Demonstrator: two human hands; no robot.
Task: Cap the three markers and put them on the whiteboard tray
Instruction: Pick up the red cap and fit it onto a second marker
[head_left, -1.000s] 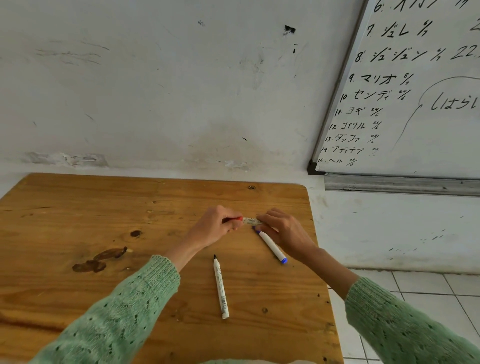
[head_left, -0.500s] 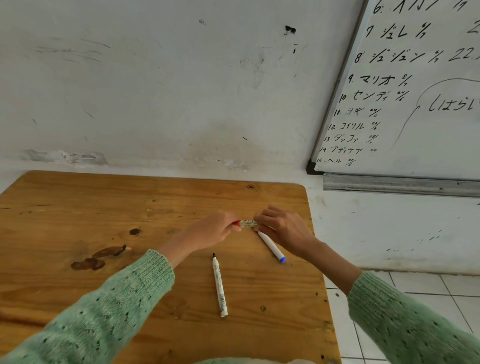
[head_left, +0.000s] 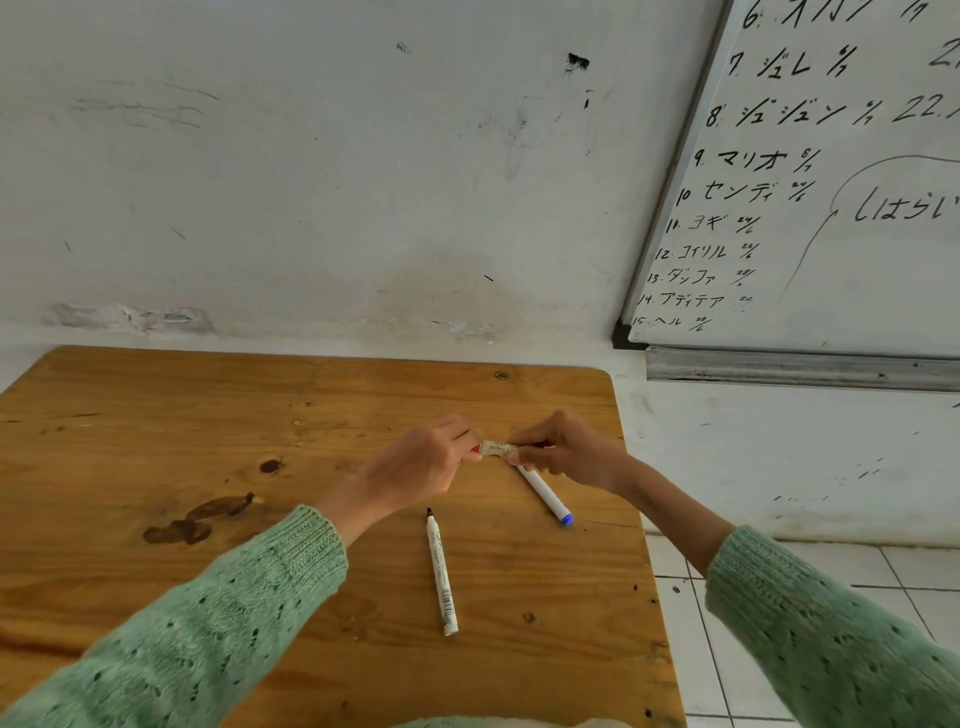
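Both hands meet above the wooden table (head_left: 156, 415) on a red marker (head_left: 496, 449). My right hand (head_left: 563, 451) grips its white barrel. My left hand (head_left: 423, 462) pinches the red cap at the barrel's left end. A blue-ended marker (head_left: 545, 493) lies on the table under my right hand, its upper end hidden. An uncapped black marker (head_left: 440, 571) lies nearer to me, tip pointing away. The metal whiteboard tray (head_left: 800, 370) runs under the whiteboard (head_left: 841, 208) at the upper right.
The table stands against a scuffed white wall. Its right edge is just right of the markers, with white tiled floor (head_left: 769, 649) beyond. Dark stains mark the wood at the left (head_left: 197, 519).
My hands have drawn closer together on the red marker, so less red shows between them. The two markers on the table have not moved.
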